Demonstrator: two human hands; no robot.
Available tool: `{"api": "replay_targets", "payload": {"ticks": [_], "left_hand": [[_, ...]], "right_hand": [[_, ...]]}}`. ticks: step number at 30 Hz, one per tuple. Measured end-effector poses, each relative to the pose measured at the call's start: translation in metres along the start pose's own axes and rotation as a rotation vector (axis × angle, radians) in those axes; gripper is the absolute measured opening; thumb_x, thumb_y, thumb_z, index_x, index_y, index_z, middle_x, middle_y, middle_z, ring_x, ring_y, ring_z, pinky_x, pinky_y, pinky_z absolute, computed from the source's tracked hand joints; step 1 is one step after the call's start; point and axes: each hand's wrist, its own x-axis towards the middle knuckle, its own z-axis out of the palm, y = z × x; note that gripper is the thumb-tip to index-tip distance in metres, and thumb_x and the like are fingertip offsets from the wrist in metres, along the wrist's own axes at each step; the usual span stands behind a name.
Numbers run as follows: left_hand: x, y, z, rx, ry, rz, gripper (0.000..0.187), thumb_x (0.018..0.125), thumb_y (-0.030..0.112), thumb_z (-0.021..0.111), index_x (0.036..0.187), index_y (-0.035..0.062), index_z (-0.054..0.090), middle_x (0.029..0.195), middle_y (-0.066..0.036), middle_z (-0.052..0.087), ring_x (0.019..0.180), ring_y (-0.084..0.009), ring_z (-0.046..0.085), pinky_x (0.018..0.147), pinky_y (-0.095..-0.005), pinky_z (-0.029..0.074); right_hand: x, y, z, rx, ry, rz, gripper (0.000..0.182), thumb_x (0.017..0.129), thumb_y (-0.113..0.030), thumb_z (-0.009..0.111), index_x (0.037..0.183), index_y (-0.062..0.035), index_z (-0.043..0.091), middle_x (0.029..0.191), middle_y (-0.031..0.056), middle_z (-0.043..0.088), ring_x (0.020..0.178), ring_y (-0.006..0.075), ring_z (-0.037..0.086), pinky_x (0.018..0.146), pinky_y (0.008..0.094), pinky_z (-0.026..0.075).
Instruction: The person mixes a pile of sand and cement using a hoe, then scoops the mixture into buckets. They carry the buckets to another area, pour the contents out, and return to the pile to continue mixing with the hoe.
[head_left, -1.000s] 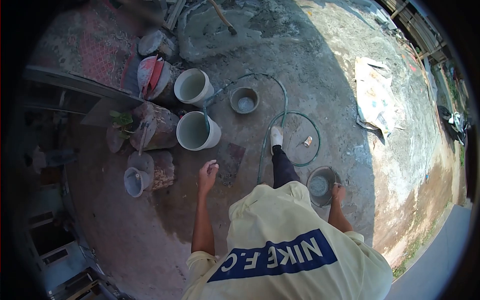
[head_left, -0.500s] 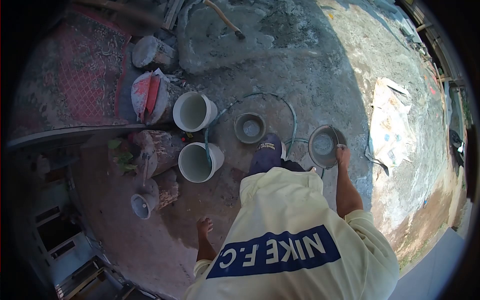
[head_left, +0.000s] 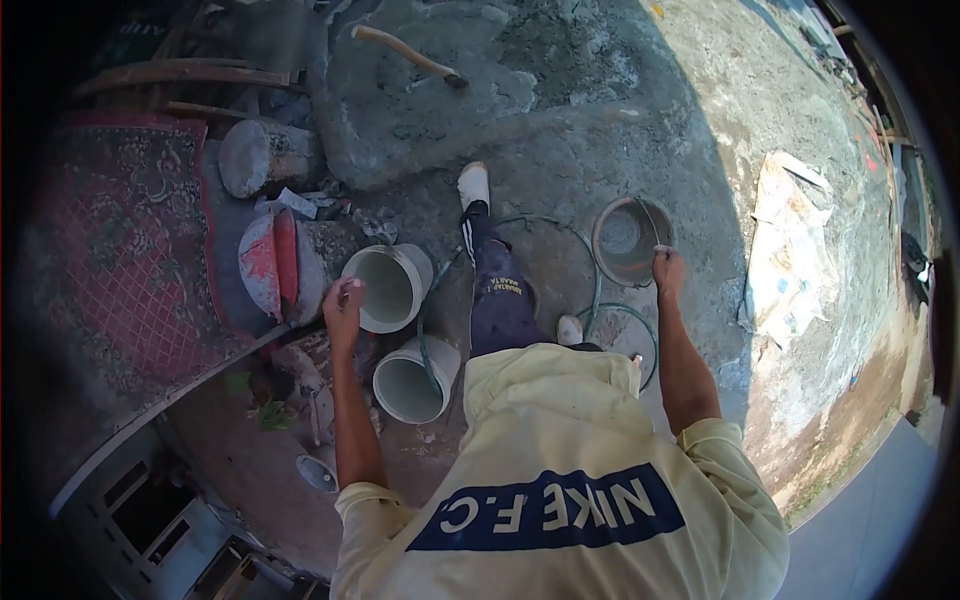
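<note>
My right hand point(head_left: 668, 270) is closed round the wire handle of a dark round bucket point(head_left: 625, 272), whose mouth faces up at me. My left hand point(head_left: 344, 300) is raised with its fingers loosely bent and nothing in them, overlapping the left rim of a white bucket point(head_left: 418, 262). Just below that stands another white bucket point(head_left: 447, 358), with a green hose point(head_left: 597, 300) running into it and looping across the ground. One leg point(head_left: 498, 300) in dark trousers is stretched forward and mostly hides a second dark bucket point(head_left: 533, 298).
A wooden-handled tool point(head_left: 405, 52) lies in the grey cement patch ahead. Log stumps point(head_left: 262, 158) and a red patterned carpet point(head_left: 140, 220) are on the left, with a red and white object point(head_left: 268, 265) on one stump. A white sack point(head_left: 790, 245) lies on the sunlit ground at right.
My left hand has swung up and forward to beside the white bucket. My right hand has carried the dark bucket forward, and one leg has stepped ahead.
</note>
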Motion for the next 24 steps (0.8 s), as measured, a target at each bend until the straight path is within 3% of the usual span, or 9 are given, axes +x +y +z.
{"api": "replay_targets", "payload": {"ticks": [5,8,10,14,16,17,18,20,24], "left_hand": [[0.225,0.120,0.032,0.025,-0.120,0.125,0.045,0.089,0.026,0.067,0.123,-0.0006,0.055,0.102,-0.007,0.061,0.090,-0.0136,0.058,0.080,-0.0266,0.047],[0.335,0.191,0.060,0.068,0.048,0.298,0.051,0.090,0.031,0.065,0.128,0.0001,0.052,0.112,-0.010,0.058,0.097,-0.0182,0.057,0.082,-0.0297,0.046],[0.390,0.231,0.076,0.313,0.173,0.365,0.059,0.090,0.040,0.062,0.131,-0.0008,0.050,0.120,-0.014,0.055,0.107,-0.0256,0.056,0.086,-0.0358,0.046],[0.485,0.260,0.106,0.576,-0.013,0.512,0.061,0.089,0.047,0.059,0.128,0.0000,0.054,0.115,-0.018,0.059,0.108,-0.0320,0.057,0.089,-0.0397,0.045],[0.515,0.256,0.117,0.716,-0.412,0.200,0.055,0.090,0.047,0.056,0.124,0.0028,0.059,0.107,-0.021,0.062,0.108,-0.0344,0.058,0.092,-0.0398,0.044],[0.534,0.230,0.119,0.812,-0.437,0.301,0.051,0.091,0.044,0.055,0.119,0.0015,0.061,0.093,-0.020,0.065,0.088,-0.0308,0.065,0.082,-0.0377,0.049],[0.533,0.238,0.130,0.813,-0.452,0.309,0.051,0.091,0.044,0.055,0.119,0.0015,0.061,0.093,-0.020,0.065,0.088,-0.0308,0.065,0.082,-0.0377,0.049],[0.523,0.255,0.142,1.002,-0.658,0.017,0.050,0.091,0.041,0.056,0.115,-0.0033,0.059,0.082,-0.013,0.064,0.066,-0.0237,0.064,0.065,-0.0357,0.052],[0.509,0.244,0.142,0.995,-0.773,-0.086,0.048,0.090,0.036,0.058,0.115,-0.0043,0.052,0.071,-0.008,0.058,0.050,-0.0170,0.058,0.048,-0.0323,0.049]], "right_hand": [[0.034,-0.048,0.051,-0.070,0.041,0.184,0.030,0.084,-0.021,0.051,0.098,-0.0005,0.069,0.092,0.0261,0.066,0.092,0.0417,0.063,0.082,0.0420,0.048],[0.053,-0.057,0.076,-0.169,0.069,0.177,0.029,0.085,-0.020,0.050,0.097,0.0002,0.067,0.091,0.0260,0.065,0.089,0.0433,0.062,0.079,0.0438,0.048],[0.053,-0.075,0.087,-0.193,0.255,0.141,0.027,0.085,-0.019,0.050,0.095,0.0018,0.064,0.083,0.0256,0.064,0.085,0.0426,0.062,0.074,0.0444,0.047],[0.078,-0.110,0.098,-0.154,0.349,0.224,0.019,0.085,-0.014,0.049,0.092,0.0011,0.059,0.087,0.0261,0.063,0.087,0.0444,0.060,0.075,0.0452,0.047],[0.098,-0.099,0.110,-0.159,0.304,0.166,0.012,0.084,-0.010,0.049,0.089,-0.0004,0.055,0.085,0.0252,0.062,0.085,0.0455,0.059,0.074,0.0457,0.047],[0.106,-0.094,0.113,-0.161,0.315,0.188,0.012,0.084,-0.010,0.049,0.089,-0.0004,0.055,0.085,0.0252,0.062,0.085,0.0455,0.059,0.074,0.0457,0.047],[0.120,-0.091,0.116,-0.159,0.292,0.201,0.011,0.084,-0.009,0.049,0.088,-0.0010,0.055,0.084,0.0249,0.062,0.084,0.0452,0.059,0.074,0.0457,0.047],[0.143,-0.081,0.124,-0.154,0.269,0.227,0.011,0.084,-0.009,0.049,0.088,-0.0015,0.055,0.083,0.0245,0.062,0.084,0.0449,0.059,0.073,0.0456,0.047],[0.185,-0.045,0.125,-0.187,0.250,0.146,0.011,0.086,-0.010,0.049,0.087,-0.0017,0.055,0.082,0.0243,0.061,0.083,0.0445,0.058,0.071,0.0458,0.046]]}}
